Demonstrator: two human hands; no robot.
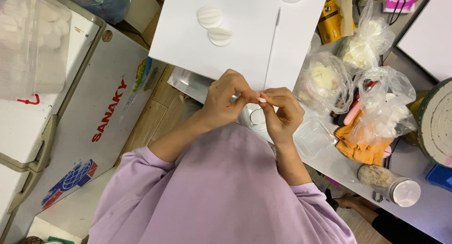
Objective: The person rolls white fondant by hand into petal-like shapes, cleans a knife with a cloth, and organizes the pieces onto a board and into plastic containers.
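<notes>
We observe both hands raised together over the near edge of a white board (pixel 245 41), forearms converging from the lilac sleeves (pixel 221 197) at six o'clock. The left hand (pixel 226 100) is bent at the wrist, fingers curled narrow, its thumb and forefinger tips pinching a small white piece (pixel 261 100). The right hand (pixel 282 112) meets it from three o'clock, fingers likewise folded tight, fingertips pressed onto the same piece; we cannot tell what the piece is. It sits between the two hands, clear of the board. Directly beneath them, at six o'clock of the piece, stands a small clear cup (pixel 256 117). At twelve o'clock two ribbed white discs (pixel 214 25) lie on the board, overlapping. At three o'clock a clear square lid (pixel 313 138) rests beside bunched plastic bags (pixel 362 74).
</notes>
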